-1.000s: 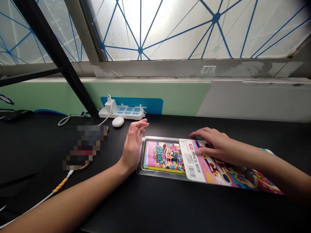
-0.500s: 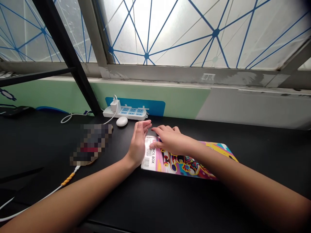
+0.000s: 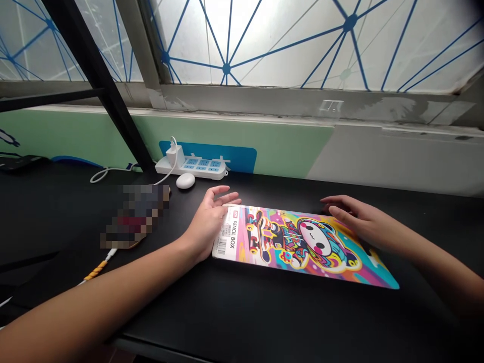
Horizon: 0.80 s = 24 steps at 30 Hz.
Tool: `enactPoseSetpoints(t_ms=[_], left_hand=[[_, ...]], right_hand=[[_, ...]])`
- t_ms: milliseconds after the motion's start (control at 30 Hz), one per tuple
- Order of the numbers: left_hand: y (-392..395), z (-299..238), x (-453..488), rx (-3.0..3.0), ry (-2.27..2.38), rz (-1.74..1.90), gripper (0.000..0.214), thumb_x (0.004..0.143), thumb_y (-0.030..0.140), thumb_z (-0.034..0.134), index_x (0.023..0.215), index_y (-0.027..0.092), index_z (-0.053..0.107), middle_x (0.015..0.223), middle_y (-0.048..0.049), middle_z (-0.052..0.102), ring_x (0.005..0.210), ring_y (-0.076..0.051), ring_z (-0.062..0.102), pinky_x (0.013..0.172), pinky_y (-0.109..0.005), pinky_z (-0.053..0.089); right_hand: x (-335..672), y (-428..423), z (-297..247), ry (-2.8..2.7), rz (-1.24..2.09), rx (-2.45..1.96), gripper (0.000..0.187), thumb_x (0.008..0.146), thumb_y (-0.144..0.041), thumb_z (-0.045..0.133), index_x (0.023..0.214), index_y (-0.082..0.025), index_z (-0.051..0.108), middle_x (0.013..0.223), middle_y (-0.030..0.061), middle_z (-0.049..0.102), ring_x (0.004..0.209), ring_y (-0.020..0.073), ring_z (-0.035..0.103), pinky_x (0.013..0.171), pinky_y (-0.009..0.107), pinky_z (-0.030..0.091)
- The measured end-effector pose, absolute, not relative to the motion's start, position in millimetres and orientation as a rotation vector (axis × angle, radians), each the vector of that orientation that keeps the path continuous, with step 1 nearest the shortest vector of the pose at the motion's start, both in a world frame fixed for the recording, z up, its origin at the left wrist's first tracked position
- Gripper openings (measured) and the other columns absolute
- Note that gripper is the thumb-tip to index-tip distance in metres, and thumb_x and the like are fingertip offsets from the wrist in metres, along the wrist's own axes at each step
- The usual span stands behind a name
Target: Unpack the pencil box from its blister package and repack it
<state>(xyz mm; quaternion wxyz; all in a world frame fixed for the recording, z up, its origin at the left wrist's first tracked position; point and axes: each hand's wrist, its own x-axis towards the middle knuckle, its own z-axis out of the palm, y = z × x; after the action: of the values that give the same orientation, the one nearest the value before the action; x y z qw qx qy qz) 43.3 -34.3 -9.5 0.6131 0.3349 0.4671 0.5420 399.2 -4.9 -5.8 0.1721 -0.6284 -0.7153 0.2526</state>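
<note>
Daylight comes from frosted window [image 3: 287, 45] ahead, very bright, almost washed out near middle. Lower part of scene dimmer. Black desk [image 3: 264, 322] shows only soft sheen near far edge, no strong glare. Shadows weak and diffuse. Wide lens bends window frame [image 3: 302, 103] toward sides, and top right corner falls dark. Picture mostly sharp, but patch [image 3: 134, 217] left of centre is pixelated, unreadable.
</note>
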Motion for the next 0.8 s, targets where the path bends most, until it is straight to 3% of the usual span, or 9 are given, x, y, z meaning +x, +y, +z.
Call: enactPoseSetpoints(t_ms=[133, 233, 333, 433, 500, 633, 700, 800], left_hand=[[-31, -9, 42, 0.724, 1.085, 1.260, 0.048, 0.088, 0.001, 0.058, 0.129, 0.027, 0.050, 0.129, -0.0141, 0.069, 0.117, -0.030, 0.072, 0.067, -0.031, 0.063], [-30, -11, 40, 0.737, 1.063, 1.255, 0.057, 0.089, 0.000, 0.056, 0.138, 0.029, 0.047, 0.126, -0.0133, 0.071, 0.115, -0.029, 0.073, 0.068, -0.032, 0.063], [-30, -13, 37, 0.739, 1.046, 1.256, 0.057, 0.090, 0.002, 0.058, 0.138, 0.029, 0.047, 0.129, -0.0137, 0.071, 0.120, -0.030, 0.071, 0.071, -0.034, 0.064], [-28, -13, 34, 0.731, 1.046, 1.237, 0.052, 0.089, 0.006, 0.064, 0.133, 0.027, 0.049, 0.134, -0.0132, 0.070, 0.117, -0.030, 0.072, 0.075, -0.037, 0.064], [-27, -12, 32, 0.718, 1.067, 1.183, 0.044, 0.090, 0.012, 0.068, 0.129, 0.027, 0.053, 0.129, -0.0117, 0.073, 0.101, -0.028, 0.077, 0.073, -0.039, 0.064], [-26, -8, 31, 0.743, 1.074, 1.105, 0.012, 0.099, 0.031, 0.061, 0.105, 0.021, 0.063, 0.097, -0.0076, 0.077, 0.077, -0.022, 0.075, 0.069, -0.035, 0.062], [-29, -8, 31, 0.816, 1.033, 1.169, 0.017, 0.100, 0.038, 0.061, 0.096, 0.022, 0.062, 0.091, -0.0049, 0.076, 0.080, -0.022, 0.075, 0.073, -0.034, 0.062], [-35, -8, 33, 1.001, 1.002, 1.278, 0.028, 0.100, 0.050, 0.060, 0.098, 0.023, 0.065, 0.103, -0.0044, 0.076, 0.088, -0.023, 0.073, 0.077, -0.034, 0.060]], right_hand=[[379, -16, 3, -2.217, 0.850, -1.687, 0.050, 0.094, -0.070, 0.052, 0.115, -0.027, 0.067, 0.111, 0.0075, 0.077, 0.096, 0.0287, 0.073, 0.076, 0.038, 0.059], [360, -26, 8, -2.356, 0.692, -1.709, 0.050, 0.093, -0.072, 0.050, 0.091, -0.025, 0.067, 0.086, 0.0063, 0.075, 0.073, 0.0247, 0.069, 0.060, 0.036, 0.052], [352, -31, 7, -2.393, 0.557, -1.667, 0.053, 0.094, -0.073, 0.047, 0.079, -0.025, 0.062, 0.073, 0.0058, 0.070, 0.063, 0.0223, 0.063, 0.054, 0.035, 0.044], [352, -32, 5, -2.371, 0.399, -1.606, 0.052, 0.092, -0.074, 0.050, 0.075, -0.025, 0.061, 0.071, 0.0053, 0.068, 0.065, 0.0227, 0.060, 0.058, 0.036, 0.044], [353, -33, 6, -2.363, 0.285, -1.551, 0.051, 0.092, -0.073, 0.051, 0.074, -0.026, 0.059, 0.071, 0.0045, 0.066, 0.066, 0.0231, 0.058, 0.064, 0.039, 0.046], [357, -35, 12, -2.320, -0.001, -1.381, 0.041, 0.093, -0.066, 0.054, 0.078, -0.028, 0.057, 0.074, 0.0047, 0.063, 0.068, 0.0246, 0.057, 0.076, 0.046, 0.047], [358, -37, 14, -2.279, -0.151, -1.295, 0.035, 0.093, -0.062, 0.058, 0.082, -0.029, 0.057, 0.075, 0.0050, 0.063, 0.070, 0.0258, 0.059, 0.081, 0.050, 0.048], [359, -41, 17, -2.225, -0.319, -1.220, 0.030, 0.093, -0.057, 0.064, 0.081, -0.030, 0.059, 0.072, 0.0042, 0.065, 0.069, 0.0261, 0.061, 0.084, 0.051, 0.049]])
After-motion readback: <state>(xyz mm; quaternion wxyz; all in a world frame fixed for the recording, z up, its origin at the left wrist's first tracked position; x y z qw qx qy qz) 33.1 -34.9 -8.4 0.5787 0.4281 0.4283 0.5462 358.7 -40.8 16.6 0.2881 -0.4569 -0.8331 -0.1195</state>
